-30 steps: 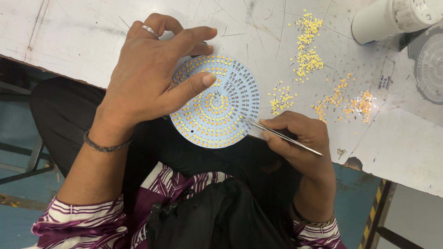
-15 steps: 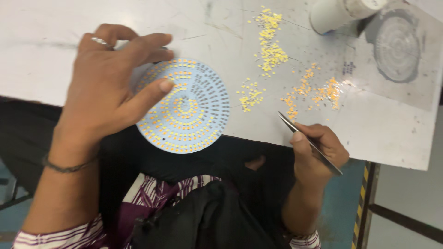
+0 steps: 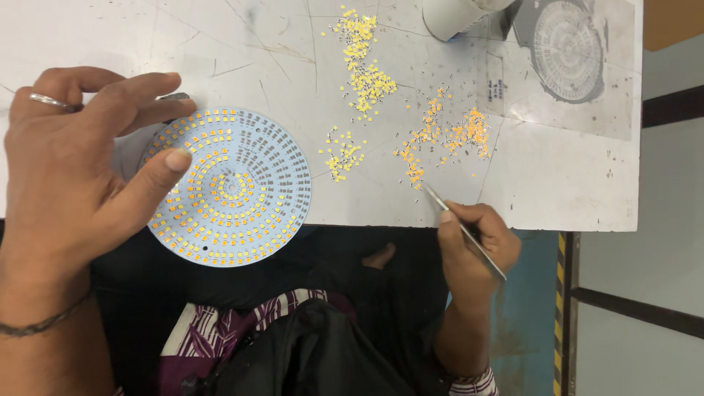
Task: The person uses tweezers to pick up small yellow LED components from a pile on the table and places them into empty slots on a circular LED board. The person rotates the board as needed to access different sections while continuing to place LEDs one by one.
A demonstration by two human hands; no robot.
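- Left hand (image 3: 70, 176) sits on the round white LED board (image 3: 229, 187), thumb pressing flat on the board's left part and the fingers curled over its upper-left rim. So that grip is pinched on the board, holding it steady. There's a ring on one finger and a thin bracelet at the wrist.
- The board is lying flat at the near edge of the desk (image 3: 572, 183), with its lower part hanging out over the edge above the person's lap. Most of its rings are filled with little yellow chips; a wedge on the upper right has only bare grey pads.
- Right hand (image 3: 477, 238) is off to the right, just past the desk's near edge, well apart from the board. Its grip is closed around a pair of thin metal tweezers (image 3: 462, 229), held like a pen.
- The tweezer tips point up-left and land right at the bottom of a scatter of loose yellow chips (image 3: 440, 136). Can't tell if a chip is actually caught in the tips, too small to see.
- Two more chip piles: a bigger one (image 3: 364, 62) further back and a small one (image 3: 343, 152) between the board and the tweezers.
- Back right of the desk has a white cylinder-shaped container (image 3: 458, 16) and a grey sheet showing a round board pattern (image 3: 568, 48).
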